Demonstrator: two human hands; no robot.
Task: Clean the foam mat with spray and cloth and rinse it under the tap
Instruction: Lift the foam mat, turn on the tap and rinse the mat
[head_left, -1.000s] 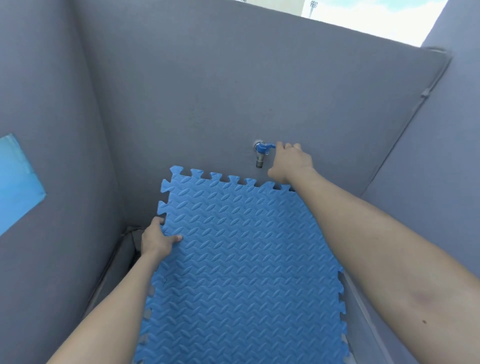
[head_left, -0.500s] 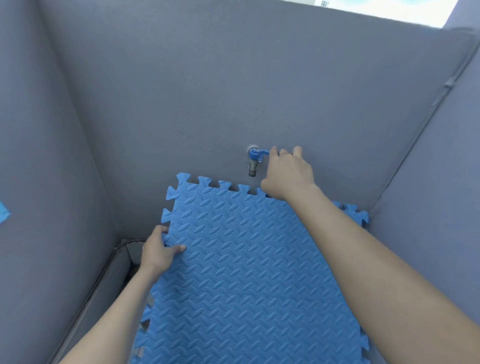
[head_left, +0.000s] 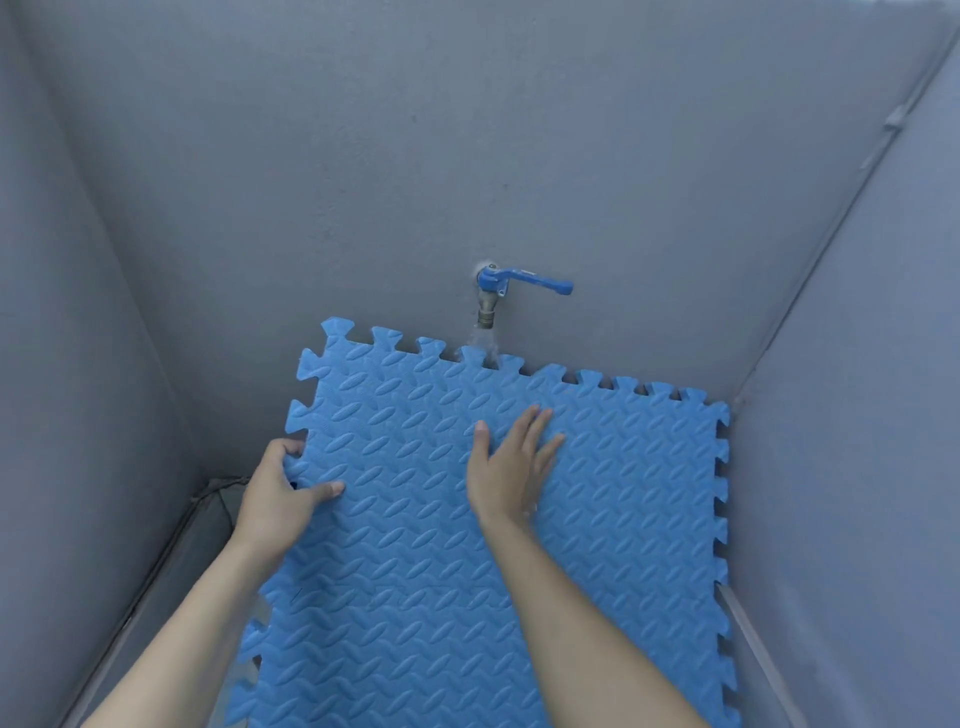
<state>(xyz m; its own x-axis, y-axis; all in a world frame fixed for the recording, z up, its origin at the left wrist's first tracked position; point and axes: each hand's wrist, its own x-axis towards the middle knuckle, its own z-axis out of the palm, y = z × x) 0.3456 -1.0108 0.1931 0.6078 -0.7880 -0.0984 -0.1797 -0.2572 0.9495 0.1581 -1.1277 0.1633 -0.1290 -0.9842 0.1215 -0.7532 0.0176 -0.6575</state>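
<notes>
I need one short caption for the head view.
Water from the wall tap hits the blue foam mat, both hands on it.

Plain grey walls meet in two corners, evenly lit, with a thin pipe running down the right corner.

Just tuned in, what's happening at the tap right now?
A person is rinsing a blue foam mat under a wall tap. Water is running from the spout onto the mat's top edge. The left hand grips the mat's left edge, and the right hand lies flat and open on its surface. No spray or cloth is in view.
</notes>
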